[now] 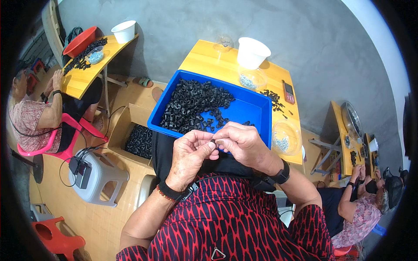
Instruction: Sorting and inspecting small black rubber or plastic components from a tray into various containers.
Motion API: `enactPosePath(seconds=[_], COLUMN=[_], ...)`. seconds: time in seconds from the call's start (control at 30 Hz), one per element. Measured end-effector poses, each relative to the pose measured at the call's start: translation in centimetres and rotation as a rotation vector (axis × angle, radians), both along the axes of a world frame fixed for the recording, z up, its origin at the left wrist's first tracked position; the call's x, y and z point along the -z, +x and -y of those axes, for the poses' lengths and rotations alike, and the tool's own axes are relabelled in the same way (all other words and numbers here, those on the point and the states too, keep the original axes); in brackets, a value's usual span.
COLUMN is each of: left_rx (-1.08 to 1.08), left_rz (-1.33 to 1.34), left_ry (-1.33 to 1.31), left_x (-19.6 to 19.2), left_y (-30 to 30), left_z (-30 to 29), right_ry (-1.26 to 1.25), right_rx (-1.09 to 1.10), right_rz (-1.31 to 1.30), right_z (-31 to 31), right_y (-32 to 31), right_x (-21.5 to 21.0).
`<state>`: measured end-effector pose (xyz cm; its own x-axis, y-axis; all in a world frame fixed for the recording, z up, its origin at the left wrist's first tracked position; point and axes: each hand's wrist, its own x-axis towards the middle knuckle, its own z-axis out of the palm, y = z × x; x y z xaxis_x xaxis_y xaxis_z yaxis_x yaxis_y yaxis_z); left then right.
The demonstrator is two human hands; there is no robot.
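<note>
My left hand (191, 157) and my right hand (244, 145) meet over the near edge of a blue tray (260, 114), fingertips pinched together. Between them is a small black part (213, 141), mostly covered by the fingers, so its exact shape stays hidden. Both hands are closed on it. Inside the tray, a heap of black plastic pieces (191, 102) fills the left side, with some scattered toward the middle. Right of the tray, a clear bowl (292, 130) holds small silvery screws (283, 143).
On the yellow table (204, 54) stand a white tub (252, 52), another clear bowl (257, 78) with screws, loose black parts (274, 99) and a red phone (288, 92). A cardboard box (119, 139) and grey stool (98, 174) are left. People work at both sides.
</note>
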<state>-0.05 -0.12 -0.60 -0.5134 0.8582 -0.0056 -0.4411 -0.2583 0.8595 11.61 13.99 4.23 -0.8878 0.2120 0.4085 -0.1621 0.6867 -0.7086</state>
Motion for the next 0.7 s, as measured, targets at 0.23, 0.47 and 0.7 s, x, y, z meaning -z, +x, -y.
enactPosePath(seconds=[0.23,0.47,0.7], left_rx=[0.016,0.024,0.031], left_rz=[-0.009,0.050,0.111], left_ry=[-0.020,0.013,-0.009], left_x=[0.5,0.8,0.6], left_y=[-0.3,-0.6,-0.6], left_z=[0.2,0.1,0.0], right_ry=[0.119,0.061,0.120], right_rx=[0.004,-0.059,-0.003], right_rz=[-0.072,-0.019,0.108], right_z=[0.4,-0.1,0.1], right_y=[0.0,0.5,0.4], right_x=[0.1,-0.1,-1.6])
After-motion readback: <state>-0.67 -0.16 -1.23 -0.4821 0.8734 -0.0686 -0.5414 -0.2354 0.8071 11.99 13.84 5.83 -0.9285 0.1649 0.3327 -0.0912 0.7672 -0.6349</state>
